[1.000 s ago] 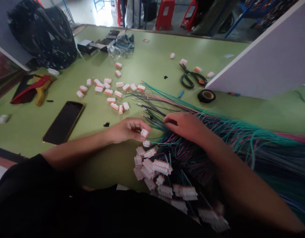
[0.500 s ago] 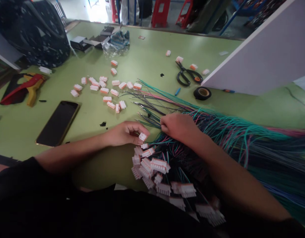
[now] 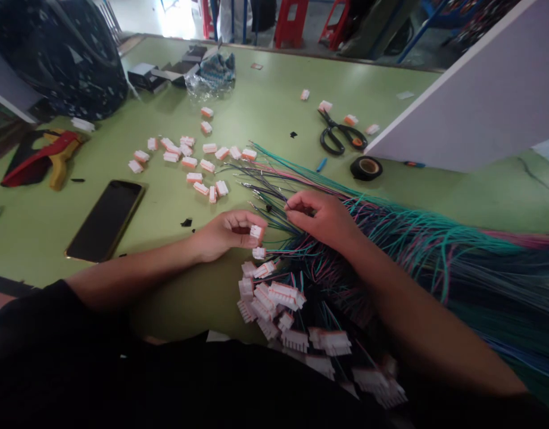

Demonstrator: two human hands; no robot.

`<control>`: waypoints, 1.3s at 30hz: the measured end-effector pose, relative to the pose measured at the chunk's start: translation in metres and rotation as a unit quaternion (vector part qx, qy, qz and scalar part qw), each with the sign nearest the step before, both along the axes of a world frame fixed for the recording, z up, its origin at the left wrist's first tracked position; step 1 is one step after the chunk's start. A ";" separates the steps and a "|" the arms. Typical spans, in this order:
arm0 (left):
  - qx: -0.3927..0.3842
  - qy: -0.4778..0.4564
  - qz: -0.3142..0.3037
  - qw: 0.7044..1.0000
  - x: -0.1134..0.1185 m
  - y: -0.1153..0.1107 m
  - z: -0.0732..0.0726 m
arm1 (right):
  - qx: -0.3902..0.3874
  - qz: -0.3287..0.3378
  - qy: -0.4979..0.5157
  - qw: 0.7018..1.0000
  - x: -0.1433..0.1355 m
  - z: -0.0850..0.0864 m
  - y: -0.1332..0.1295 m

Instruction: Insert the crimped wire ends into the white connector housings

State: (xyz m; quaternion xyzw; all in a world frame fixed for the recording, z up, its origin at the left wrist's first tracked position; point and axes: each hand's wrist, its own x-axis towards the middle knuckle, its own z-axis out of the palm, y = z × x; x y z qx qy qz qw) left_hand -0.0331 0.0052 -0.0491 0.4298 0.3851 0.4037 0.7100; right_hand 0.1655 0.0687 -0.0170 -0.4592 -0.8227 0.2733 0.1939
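Note:
Between the thumb and fingers of my left hand is a small white and orange connector housing. My right hand is closed in a pinch at the loose ends of the wire bundle, with a thin dark wire at its fingertips. The bundle has green, pink, black and blue wires, some with bare metal terminals at their left ends. Just below my left hand, several white connectors with wires attached hang in a cluster near my body. More loose connector housings lie scattered beyond my left hand.
On the green table are a phone, a red and yellow tool, black-handled scissors and a roll of black tape. A pale partition stands at right, a dark patterned bag at back left.
My left hand has risen slightly with the connector housing. My right hand has turned and its fingertips have shifted up and left, now showing a pinch on a dark wire.

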 end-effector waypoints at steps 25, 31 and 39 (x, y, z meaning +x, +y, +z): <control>-0.071 -0.099 0.058 0.991 0.002 0.006 -0.012 | 0.015 0.105 0.013 0.994 -0.016 -0.003 -0.024; -0.070 -0.099 0.071 0.990 0.004 0.006 -0.011 | 0.049 0.113 -0.014 0.992 -0.016 -0.005 -0.024; -0.090 -0.081 0.082 0.989 0.008 0.005 -0.005 | 0.208 0.142 -0.053 0.966 -0.017 -0.016 -0.027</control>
